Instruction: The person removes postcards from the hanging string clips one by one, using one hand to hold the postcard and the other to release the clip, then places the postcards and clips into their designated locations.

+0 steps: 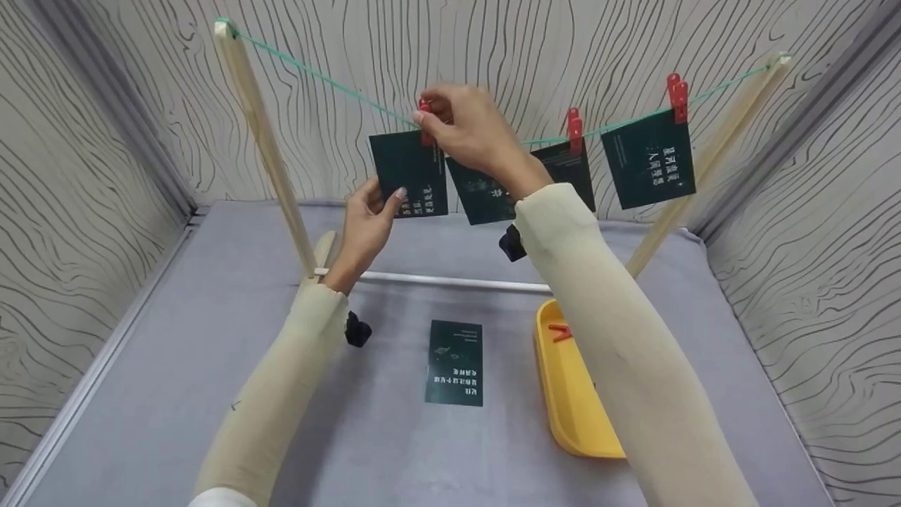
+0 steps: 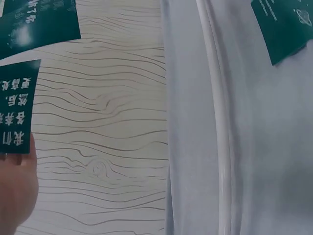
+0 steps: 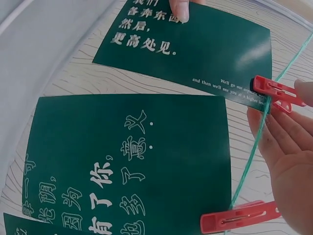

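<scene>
A dark green card [image 1: 408,162] with white lettering hangs at a green string [image 1: 327,77], left of the other cards. My left hand [image 1: 366,225] pinches its lower left part, thumb in front and fingers behind. Up at the string, my right hand [image 1: 482,130] pinches a red clothespin [image 3: 279,90] whose jaws sit over the card's top corner and the string. To the right hang a second card [image 1: 482,193], partly behind my right hand, a third card [image 1: 563,165] and a fourth card [image 1: 647,158], held by red clothespins [image 1: 575,130].
Wooden posts [image 1: 264,141] carry the string, with a white rod [image 1: 450,282] low between them. Another green card [image 1: 455,362] lies on the grey cloth [image 1: 394,436]. A yellow tray [image 1: 574,401] with a red clothespin [image 1: 560,332] stands right, partly under my right forearm.
</scene>
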Demonstrator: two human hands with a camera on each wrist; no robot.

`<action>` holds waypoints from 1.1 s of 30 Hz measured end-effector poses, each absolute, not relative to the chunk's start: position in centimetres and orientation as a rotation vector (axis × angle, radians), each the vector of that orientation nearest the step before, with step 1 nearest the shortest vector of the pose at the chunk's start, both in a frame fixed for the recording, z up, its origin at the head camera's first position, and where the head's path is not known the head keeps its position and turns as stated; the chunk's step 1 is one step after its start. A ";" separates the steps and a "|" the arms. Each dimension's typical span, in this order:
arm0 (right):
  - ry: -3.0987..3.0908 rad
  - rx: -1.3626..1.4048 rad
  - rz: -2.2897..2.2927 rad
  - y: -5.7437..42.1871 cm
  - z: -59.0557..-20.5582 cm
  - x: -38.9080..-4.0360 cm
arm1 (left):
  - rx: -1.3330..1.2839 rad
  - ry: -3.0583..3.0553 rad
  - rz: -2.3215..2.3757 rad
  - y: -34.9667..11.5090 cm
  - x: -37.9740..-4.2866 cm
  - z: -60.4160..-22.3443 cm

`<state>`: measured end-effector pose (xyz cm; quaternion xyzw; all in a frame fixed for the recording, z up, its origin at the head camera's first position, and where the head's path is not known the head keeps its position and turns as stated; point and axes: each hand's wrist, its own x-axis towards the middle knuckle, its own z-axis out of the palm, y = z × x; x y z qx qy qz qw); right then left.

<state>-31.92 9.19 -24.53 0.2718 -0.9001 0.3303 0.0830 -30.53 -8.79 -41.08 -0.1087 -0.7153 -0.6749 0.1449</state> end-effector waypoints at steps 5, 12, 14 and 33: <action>-2.689 0.809 0.972 9.2 -24.6 -32.0 | -0.271 -2.069 -1.917 -8.5 -30.4 -40.7; -2.677 0.820 0.969 9.3 -24.5 -31.9 | -0.263 -2.062 -1.909 -8.4 -30.4 -40.5; -2.677 0.814 0.979 9.3 -24.5 -31.9 | -0.270 -2.060 -1.912 -8.4 -30.3 -40.5; -2.642 0.773 1.180 9.7 -24.3 -31.9 | -0.280 -2.043 -1.963 -8.0 -30.1 -40.2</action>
